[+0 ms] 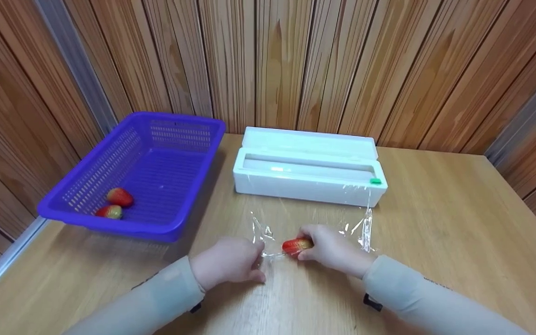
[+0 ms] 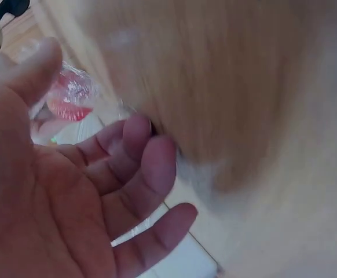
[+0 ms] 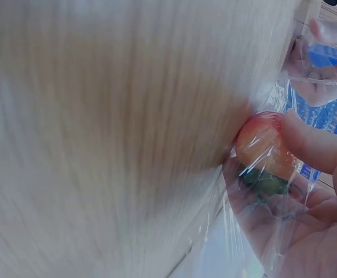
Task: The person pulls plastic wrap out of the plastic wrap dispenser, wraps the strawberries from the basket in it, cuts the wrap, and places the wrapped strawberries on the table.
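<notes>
A strawberry (image 1: 294, 246), red with a paler end, is gripped between the thumb and fingers of my right hand (image 1: 331, 248). Clear cling film (image 3: 284, 191) lies over the strawberry and the right fingers in the right wrist view, with green leaves showing through. My left hand (image 1: 228, 263) is beside the film's left edge, thumb apart from loosely bent fingers (image 2: 160, 165). Nothing shows in its palm in the left wrist view. From the white cling film box (image 1: 307, 186), its lid raised, the film stretches toward me over the table.
A purple plastic basket (image 1: 193, 195) stands at the left, holding two more strawberries (image 1: 120, 197) in its near left corner. The film box has a green piece (image 1: 375, 181) at its right end. Behind the wooden table (image 1: 440, 209) rises a wood-panelled wall (image 1: 277, 60).
</notes>
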A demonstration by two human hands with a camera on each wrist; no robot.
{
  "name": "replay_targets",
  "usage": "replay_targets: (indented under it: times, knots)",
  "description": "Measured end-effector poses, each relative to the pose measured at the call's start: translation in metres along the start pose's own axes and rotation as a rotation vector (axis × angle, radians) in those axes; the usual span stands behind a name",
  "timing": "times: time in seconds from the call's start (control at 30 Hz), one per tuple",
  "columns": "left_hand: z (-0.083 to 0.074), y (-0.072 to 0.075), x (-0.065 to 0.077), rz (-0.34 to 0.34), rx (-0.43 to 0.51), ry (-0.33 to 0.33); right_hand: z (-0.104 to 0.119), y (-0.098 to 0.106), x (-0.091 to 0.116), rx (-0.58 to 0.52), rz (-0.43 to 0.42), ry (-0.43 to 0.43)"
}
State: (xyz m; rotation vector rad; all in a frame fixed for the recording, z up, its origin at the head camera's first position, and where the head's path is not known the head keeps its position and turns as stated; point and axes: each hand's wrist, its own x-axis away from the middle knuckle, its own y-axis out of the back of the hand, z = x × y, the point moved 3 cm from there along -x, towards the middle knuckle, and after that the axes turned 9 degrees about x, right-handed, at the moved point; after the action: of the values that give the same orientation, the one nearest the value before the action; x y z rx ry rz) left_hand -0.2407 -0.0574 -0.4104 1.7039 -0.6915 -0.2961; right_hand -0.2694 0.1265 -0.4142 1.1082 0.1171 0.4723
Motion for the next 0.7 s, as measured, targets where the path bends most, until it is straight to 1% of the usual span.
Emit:
replay_targets:
  times: [0.03,0.1,0.23,0.27,0.33,0.43,0.47,0.53,0.6,0.67,0.7]
  knots:
    - [-0.001,0.0,0.0,-0.005,-0.021,-0.01,0.0,0.0,0.0,0.001,0.002,0.0]
    - [-0.001,0.0,-0.001,0.002,-0.027,-0.019,0.0,0.0,0.0,0.002,0.007,-0.003]
    - [0.004,0.001,0.0,-0.006,-0.011,-0.037,0.0,0.0,0.0,0.006,0.012,0.0]
    - [0.005,0.002,0.001,-0.019,-0.012,-0.05,0.001,0.0,0.0,0.006,0.012,0.001]
    - [0.008,0.006,0.003,-0.069,-0.02,-0.096,0.001,0.0,0.0,0.011,0.012,0.005]
    - [0.011,0.013,0.005,-0.126,-0.007,-0.16,0.001,0.001,-0.001,0.024,0.005,0.01]
    - [0.012,0.016,0.005,-0.127,0.009,-0.163,0.001,0.001,-0.001,0.027,0.001,0.011]
    - [0.014,0.02,0.004,-0.12,0.059,-0.143,0.001,0.001,-0.001,0.031,-0.008,0.021]
    - [0.016,0.023,0.002,-0.115,0.123,-0.097,0.0,0.001,-0.002,0.034,-0.02,0.039]
    - [0.019,0.024,0.0,-0.113,0.201,-0.012,0.0,0.0,-0.002,0.034,-0.023,0.055]
    - [0.021,0.024,-0.001,-0.127,0.227,0.018,0.0,0.0,-0.002,0.032,-0.024,0.065]
